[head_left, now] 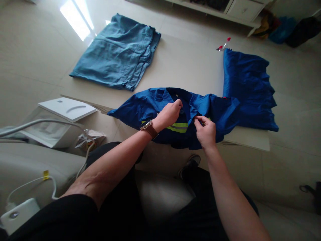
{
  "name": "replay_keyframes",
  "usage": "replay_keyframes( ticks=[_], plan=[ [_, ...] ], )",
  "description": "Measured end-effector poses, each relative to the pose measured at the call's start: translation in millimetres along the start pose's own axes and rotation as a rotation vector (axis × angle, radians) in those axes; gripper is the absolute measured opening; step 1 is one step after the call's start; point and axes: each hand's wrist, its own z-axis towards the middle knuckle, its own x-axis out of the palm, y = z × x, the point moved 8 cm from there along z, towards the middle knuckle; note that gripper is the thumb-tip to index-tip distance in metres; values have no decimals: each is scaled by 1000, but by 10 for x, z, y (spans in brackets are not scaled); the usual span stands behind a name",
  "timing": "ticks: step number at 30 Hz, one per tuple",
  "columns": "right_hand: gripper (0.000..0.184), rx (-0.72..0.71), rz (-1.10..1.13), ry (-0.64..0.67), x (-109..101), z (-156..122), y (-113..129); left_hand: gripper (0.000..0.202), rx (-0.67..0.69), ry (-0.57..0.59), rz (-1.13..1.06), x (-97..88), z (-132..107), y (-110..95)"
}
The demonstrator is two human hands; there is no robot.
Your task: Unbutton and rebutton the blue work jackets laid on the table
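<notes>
A blue work jacket (147,103) with a yellow-green and grey reflective strip lies crumpled over the near edge of a low white table (185,67). My left hand (170,113), below a brown-strapped watch, is closed at the jacket's open front, fingers pinched on its cloth. To its right, my right hand (205,130) pinches another edge of the same jacket between thumb and fingers. The jacket's right part overlaps or meets a folded blue garment (248,83) at the table's right end; where one stops is hard to tell.
A folded grey-blue garment (117,50) lies at the table's far left. Red-tipped clear clips (223,45) stand by the right-hand garment. At left are a white box (67,108), a cable and a white power adapter (20,214) on a sofa (37,160). A white cabinet (242,10) stands behind.
</notes>
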Motion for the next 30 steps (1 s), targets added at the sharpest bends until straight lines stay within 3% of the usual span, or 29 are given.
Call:
replay_keyframes(
  ticks=[4, 10, 21, 30],
  plan=[
    [34, 6, 1, -6, 15, -5, -1, 19, -50, 75, -112, 17, 10, 54],
    [31, 7, 48, -43, -13, -6, 17, 29, 35, 33, -104, -62, 20, -29],
    [30, -27, 130, -85, -61, 15, 50, 24, 24, -37, -275, -96, -8, -54],
    [31, -24, 141, -100, -83, 22, 18, 16, 37, -10, -191, -127, -38, -151]
  ],
)
